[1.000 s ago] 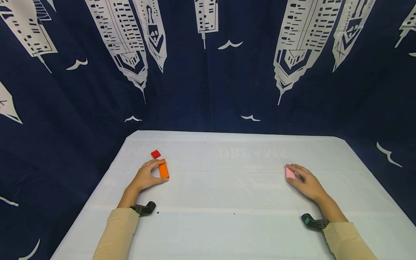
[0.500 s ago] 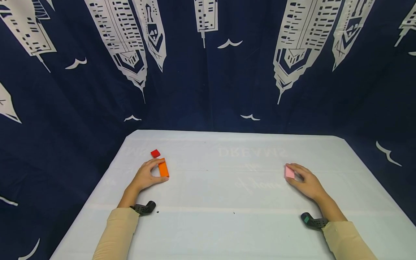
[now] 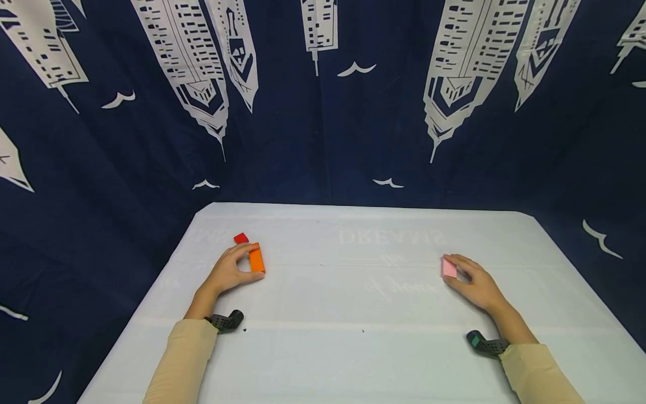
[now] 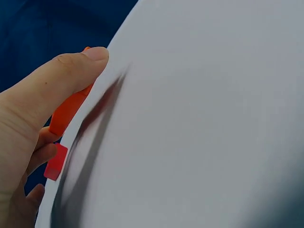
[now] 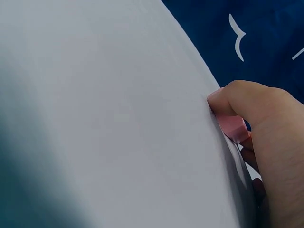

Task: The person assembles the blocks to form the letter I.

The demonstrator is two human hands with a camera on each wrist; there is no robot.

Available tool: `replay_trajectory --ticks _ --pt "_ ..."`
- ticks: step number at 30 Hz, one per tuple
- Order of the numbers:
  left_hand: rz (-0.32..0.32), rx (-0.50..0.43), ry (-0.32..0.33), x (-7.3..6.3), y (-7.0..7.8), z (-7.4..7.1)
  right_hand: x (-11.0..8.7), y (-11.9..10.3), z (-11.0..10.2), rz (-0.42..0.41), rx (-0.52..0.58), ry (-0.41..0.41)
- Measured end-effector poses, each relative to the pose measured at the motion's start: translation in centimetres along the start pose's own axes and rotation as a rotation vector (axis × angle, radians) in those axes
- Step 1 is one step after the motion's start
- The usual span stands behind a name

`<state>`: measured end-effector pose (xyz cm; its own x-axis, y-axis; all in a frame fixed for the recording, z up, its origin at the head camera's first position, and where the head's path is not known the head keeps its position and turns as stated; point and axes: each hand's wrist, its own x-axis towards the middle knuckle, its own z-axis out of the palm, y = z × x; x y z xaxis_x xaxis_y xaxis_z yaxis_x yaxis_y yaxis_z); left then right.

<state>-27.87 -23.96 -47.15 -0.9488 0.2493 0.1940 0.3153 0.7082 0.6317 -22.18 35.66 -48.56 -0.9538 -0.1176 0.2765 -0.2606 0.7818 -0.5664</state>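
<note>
My left hand [image 3: 227, 272] pinches an orange rectangular block [image 3: 257, 259] by its two ends, between thumb and fingers. In the left wrist view, the thumb covers part of the orange block [image 4: 70, 110], and a shadow falls on the table apart from it. A small red block [image 3: 241, 238] lies just beyond the left fingers, partly covered by them. Over on the right side, my right hand [image 3: 476, 285] holds a pink block [image 3: 448, 267] between thumb and fingers. The right wrist view shows this pink block [image 5: 233, 127] low at the tabletop, under the thumb.
A white-covered table [image 3: 323, 303] stretches between the two hands, with faint lettering showing on it. Dark blue cloth [image 3: 323, 129] printed with white buildings and birds hangs behind and at both sides. Two tiny dark specks lie on the front half of the table.
My left hand has shifted slightly up and to the right in the head view, carrying the orange block. The right hand and pink block stay in place.
</note>
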Motion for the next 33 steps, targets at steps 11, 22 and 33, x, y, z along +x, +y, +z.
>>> replay_trajectory --ticks 11,22,33 --pt "0.062 0.004 0.003 0.9 1.0 0.2 0.0 0.3 0.1 0.007 0.003 -0.007" --pt "0.078 0.012 -0.002 1.7 1.9 0.6 0.0 0.2 0.1 0.015 0.002 -0.005" --pt "0.150 0.010 0.005 3.1 2.6 1.8 0.0 0.2 0.1 0.036 -0.002 -0.018"
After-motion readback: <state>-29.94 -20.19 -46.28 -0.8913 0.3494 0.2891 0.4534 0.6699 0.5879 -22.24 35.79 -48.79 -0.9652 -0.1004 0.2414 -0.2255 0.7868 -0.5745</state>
